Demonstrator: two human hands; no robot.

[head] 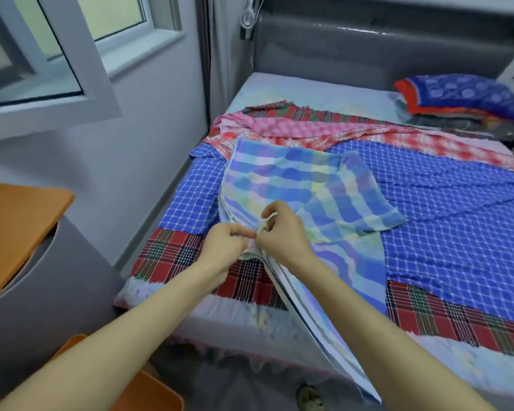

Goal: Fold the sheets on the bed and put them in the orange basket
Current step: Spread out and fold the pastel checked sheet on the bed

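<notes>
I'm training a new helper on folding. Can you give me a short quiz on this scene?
1. True or false: the left hand and right hand both pinch the pastel sheet.
2. Where is the folded pile? A) far right corner of the bed B) on the floor C) on the windowsill
3. Fill in: the blue sheet lies over a ____ tartan sheet.
Key: 1 true; 2 A; 3 red.
</notes>
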